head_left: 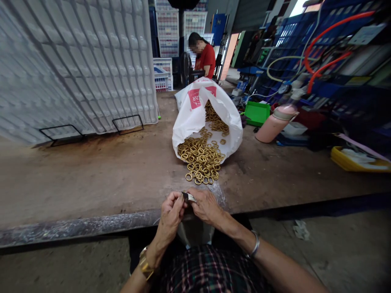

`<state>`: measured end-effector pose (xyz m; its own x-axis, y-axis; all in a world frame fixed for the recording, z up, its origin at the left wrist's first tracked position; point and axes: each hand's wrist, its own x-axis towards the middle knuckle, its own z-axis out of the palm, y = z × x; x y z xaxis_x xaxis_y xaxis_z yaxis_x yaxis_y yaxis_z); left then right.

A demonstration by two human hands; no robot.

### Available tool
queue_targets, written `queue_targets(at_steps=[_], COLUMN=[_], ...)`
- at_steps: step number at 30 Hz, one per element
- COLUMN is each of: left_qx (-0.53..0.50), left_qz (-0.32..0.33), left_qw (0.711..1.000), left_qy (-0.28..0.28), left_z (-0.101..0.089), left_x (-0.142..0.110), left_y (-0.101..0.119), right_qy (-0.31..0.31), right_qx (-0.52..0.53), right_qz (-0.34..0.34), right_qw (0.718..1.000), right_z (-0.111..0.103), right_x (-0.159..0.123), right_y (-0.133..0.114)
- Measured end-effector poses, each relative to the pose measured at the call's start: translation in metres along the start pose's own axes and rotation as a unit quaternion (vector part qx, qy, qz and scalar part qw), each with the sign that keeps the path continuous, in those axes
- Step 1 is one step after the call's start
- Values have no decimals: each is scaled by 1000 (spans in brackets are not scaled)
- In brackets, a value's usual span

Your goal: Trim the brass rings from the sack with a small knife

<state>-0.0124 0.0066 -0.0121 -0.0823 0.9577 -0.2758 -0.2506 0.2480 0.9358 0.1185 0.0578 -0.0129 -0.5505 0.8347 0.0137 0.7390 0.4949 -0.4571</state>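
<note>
My left hand (172, 211) and my right hand (207, 206) meet just over the front edge of the table. Between their fingertips is a small piece, dark at one end and pale at the other (190, 197); its kind is too small to tell. Both hands are closed, with fingers and thumbs pinched. Just beyond them, a pile of brass-coloured metal rings (201, 158) spills onto the tabletop from a white plastic bag (187, 118) lying on its side with its mouth toward me. More rings lie deeper inside the bag.
Stacked white plastic trays (122, 61) stand at the left of the wooden table (91, 183), beside black wire stands (127, 123). To the right are a green tray (257, 113), a pink bottle (273, 125) and a yellow tray (356, 160). A person in red (209, 57) sits beyond the bag.
</note>
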Motion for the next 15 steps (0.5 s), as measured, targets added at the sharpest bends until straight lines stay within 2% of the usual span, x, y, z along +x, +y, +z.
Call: queue_targets(at_steps=[10,15], left_qx=[-1,-47], left_qz=[-2,-19], left_qw=[1000,998], left_qy=[4,-35], left_z=[-1,-5], left_x=[-1,-11], left_y=[-1,1], right_qy=[-69,-49], right_qx=[-18,-62], right_qz=[5,33], right_qw=[997,996], right_z=[-5,0], right_x=[1,6], right_y=[-3,0])
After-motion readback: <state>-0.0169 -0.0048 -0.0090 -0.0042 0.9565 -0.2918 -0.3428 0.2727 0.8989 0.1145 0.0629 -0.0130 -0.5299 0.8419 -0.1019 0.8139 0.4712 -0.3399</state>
